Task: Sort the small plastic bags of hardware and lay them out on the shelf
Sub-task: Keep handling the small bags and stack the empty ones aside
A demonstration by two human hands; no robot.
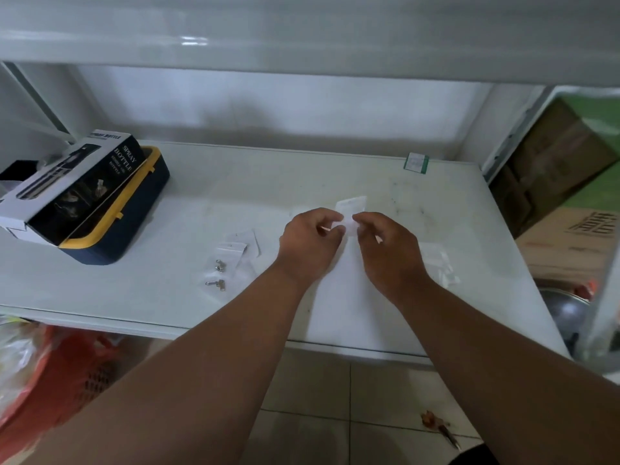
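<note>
My left hand (310, 241) and my right hand (385, 246) meet over the middle of the white shelf (188, 297), both pinching one small clear plastic bag (350, 211) between their fingertips. The bag's white top sticks up above my fingers. To the left lie several more small clear bags (240, 246), and near them a few loose metal hardware pieces (218, 275). Another clear bag (436, 263) lies on the shelf to the right of my right wrist.
A black and white spray bottle box (77, 186) rests on a navy and yellow case (134, 209) at the shelf's left. A green-edged label (416, 162) sits at the back right. Cardboard boxes (570, 236) stand to the right; a red basket (67, 374) is below.
</note>
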